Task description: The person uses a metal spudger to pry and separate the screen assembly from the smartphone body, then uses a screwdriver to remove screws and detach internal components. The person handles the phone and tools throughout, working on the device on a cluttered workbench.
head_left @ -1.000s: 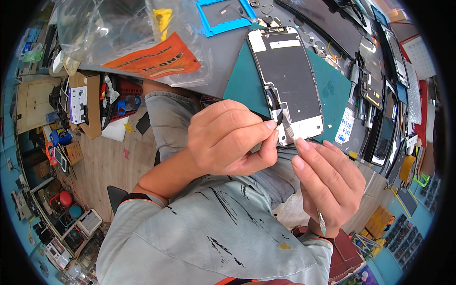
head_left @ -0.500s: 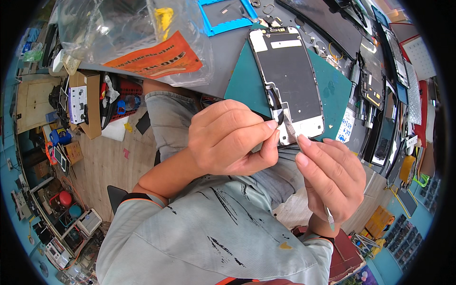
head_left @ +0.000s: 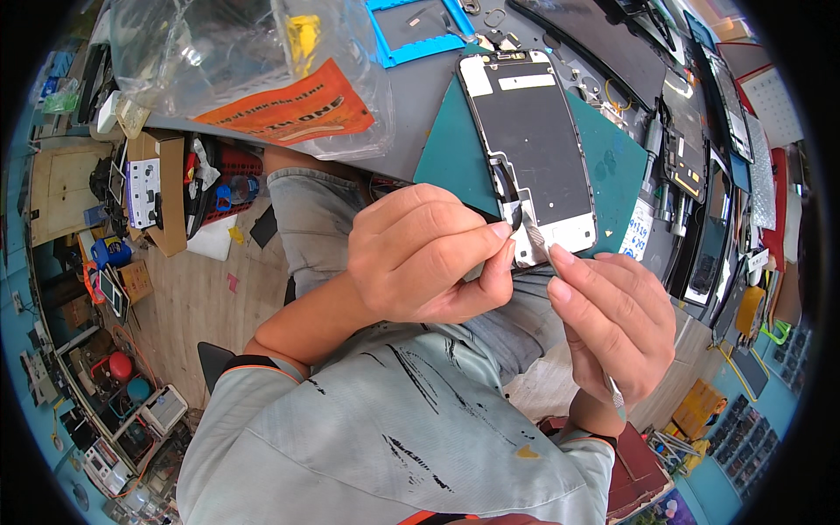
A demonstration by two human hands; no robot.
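Observation:
A phone screen assembly [head_left: 541,140] lies back side up, its dark plate bordered by white strips. My left hand [head_left: 429,254] pinches a thin black flex cable [head_left: 506,182] between thumb and forefinger at the lower left of the screen. My right hand [head_left: 617,324] is closed around a slim metal pry tool [head_left: 536,234] with knurled parts. Its front end meets the screen's lower part beside the cable, while the rear end sticks out below my palm. The cable's end is hidden by my left fingertips.
Under the screen is a green mat [head_left: 451,162] on a grey table. A clear plastic bag [head_left: 201,66] with an orange label lies at the left, near a blue frame [head_left: 389,52]. Small parts and phone pieces [head_left: 684,162] crowd the right side.
My right hand has shifted very slightly to the right, and the tool's rear end has tipped a little. My left hand and the screen have hardly moved.

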